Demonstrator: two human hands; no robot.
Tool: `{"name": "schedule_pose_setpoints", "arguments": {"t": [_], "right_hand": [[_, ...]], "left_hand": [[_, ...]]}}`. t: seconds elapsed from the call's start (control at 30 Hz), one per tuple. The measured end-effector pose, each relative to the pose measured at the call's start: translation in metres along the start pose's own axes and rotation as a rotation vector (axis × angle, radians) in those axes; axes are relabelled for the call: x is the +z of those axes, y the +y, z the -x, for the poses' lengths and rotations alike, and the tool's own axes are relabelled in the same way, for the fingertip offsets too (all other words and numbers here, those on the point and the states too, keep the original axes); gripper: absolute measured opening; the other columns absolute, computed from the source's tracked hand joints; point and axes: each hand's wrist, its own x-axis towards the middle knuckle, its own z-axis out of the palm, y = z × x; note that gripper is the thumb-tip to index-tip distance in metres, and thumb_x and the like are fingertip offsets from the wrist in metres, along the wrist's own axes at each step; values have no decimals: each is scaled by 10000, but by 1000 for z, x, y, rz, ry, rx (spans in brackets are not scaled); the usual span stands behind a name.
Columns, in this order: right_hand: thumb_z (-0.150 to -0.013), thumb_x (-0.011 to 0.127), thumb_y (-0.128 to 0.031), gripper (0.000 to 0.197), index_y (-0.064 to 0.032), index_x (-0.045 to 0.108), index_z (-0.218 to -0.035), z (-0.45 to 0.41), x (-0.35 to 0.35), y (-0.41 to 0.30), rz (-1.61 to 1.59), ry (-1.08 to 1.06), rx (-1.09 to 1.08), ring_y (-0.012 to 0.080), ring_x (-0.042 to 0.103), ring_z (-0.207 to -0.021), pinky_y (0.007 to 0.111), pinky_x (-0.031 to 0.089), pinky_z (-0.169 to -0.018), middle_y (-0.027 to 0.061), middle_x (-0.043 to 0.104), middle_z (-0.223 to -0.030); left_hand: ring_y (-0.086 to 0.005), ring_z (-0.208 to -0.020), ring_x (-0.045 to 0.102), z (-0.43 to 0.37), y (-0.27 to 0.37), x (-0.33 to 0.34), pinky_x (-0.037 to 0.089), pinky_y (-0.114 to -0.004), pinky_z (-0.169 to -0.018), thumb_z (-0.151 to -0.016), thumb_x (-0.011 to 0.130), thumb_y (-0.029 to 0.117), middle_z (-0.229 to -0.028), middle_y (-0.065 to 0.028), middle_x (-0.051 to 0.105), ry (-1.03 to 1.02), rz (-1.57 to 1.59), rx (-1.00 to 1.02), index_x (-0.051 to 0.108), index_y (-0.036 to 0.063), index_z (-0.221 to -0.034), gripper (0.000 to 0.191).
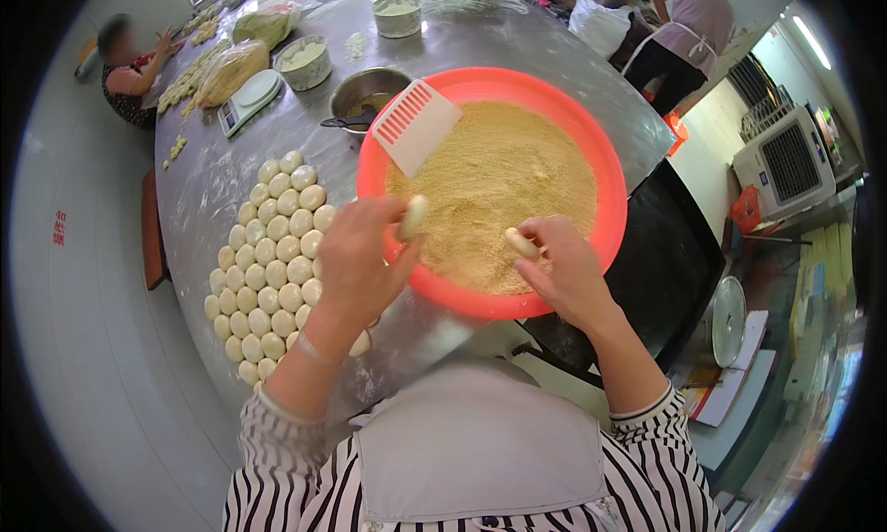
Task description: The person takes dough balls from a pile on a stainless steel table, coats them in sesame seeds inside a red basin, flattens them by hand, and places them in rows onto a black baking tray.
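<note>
Sesame-like tan seeds or crumbs (pixel 506 165) fill a wide red-pink plastic basin (pixel 613 206). Over the basin's left rim, my left hand (pixel 367 255) grips a pale dough round (pixel 414 217) between thumb and fingers. My right hand (pixel 558 262) pinches another dough round (pixel 521 244) above the near right part of the coating. To the left of the basin, many glossy dough rounds (pixel 277 272) lie packed on the steel table (pixel 416 338); my left hand and forearm hide some. A white slotted plastic scraper (pixel 417 127) rests across the basin's upper left rim.
Behind the basin stand a steel bowl (pixel 367 82) with a black-handled utensil, a flour tub (pixel 303 62), another tub (pixel 397 16) and a digital scale (pixel 251 101). Bagged dough (pixel 232 75) lies farther back. A black tray (pixel 658 262) is at the right. Two people work nearby.
</note>
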Motion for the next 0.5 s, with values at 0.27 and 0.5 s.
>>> {"name": "schedule_pose_setpoints", "arguments": {"t": [0.27,0.5], "right_hand": [[-796,802,-127,332,-35,658,-1081,9,23,38,241,-53,-33,382,642,-942,464,534,-861,171,646,-992],[-804,818,-213,327,-37,617,-991,-4,37,22,395,-265,164,375,648,-919,476,545,-793,176,628,-960]], "left_hand": [[-315,-945,660,-41,-5,57,550,-436,-798,-786,805,231,-956,-96,630,-599,-16,268,644,82,-982,294],[-340,-913,694,-43,-13,95,591,-450,-777,-882,644,210,-957,-144,656,-706,-149,318,660,39,-921,176]]}}
